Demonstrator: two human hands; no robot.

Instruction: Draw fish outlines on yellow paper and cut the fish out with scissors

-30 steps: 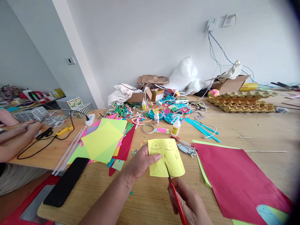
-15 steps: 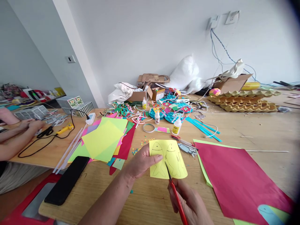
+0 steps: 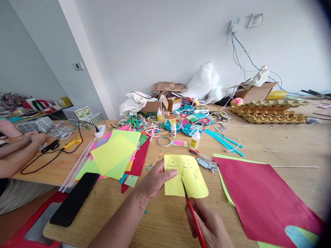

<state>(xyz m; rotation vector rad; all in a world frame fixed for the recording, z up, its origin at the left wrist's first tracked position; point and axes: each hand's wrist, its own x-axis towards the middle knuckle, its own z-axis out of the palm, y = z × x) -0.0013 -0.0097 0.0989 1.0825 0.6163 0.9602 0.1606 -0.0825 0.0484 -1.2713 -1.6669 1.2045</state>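
Observation:
A sheet of yellow paper [image 3: 191, 163] with fish outlines drawn on it is held above the table by my left hand [image 3: 157, 177], thumb on top and fingers behind. My right hand [image 3: 204, 220] grips a pair of scissors [image 3: 193, 215] with red handles. Their dark blades lie over the lower part of the paper, pointing up between two of the drawn fish. Whether the blades have cut into the paper there I cannot tell. Just beyond the sheet's right side lies a grey-blue paper fish [image 3: 207, 164] beside some pens [image 3: 198, 153].
Coloured paper sheets [image 3: 116, 151] and a black phone [image 3: 74, 199] lie to the left. Red paper [image 3: 263, 193] covers the right side. Glue bottles [image 3: 195, 139], a tape roll [image 3: 164, 141] and egg trays [image 3: 269, 112] stand farther back. Another person's hands [image 3: 38, 137] are at far left.
The right side of the yellow paper has bent outward slightly, and the scissors have shifted a little left against it. Both hands keep their hold.

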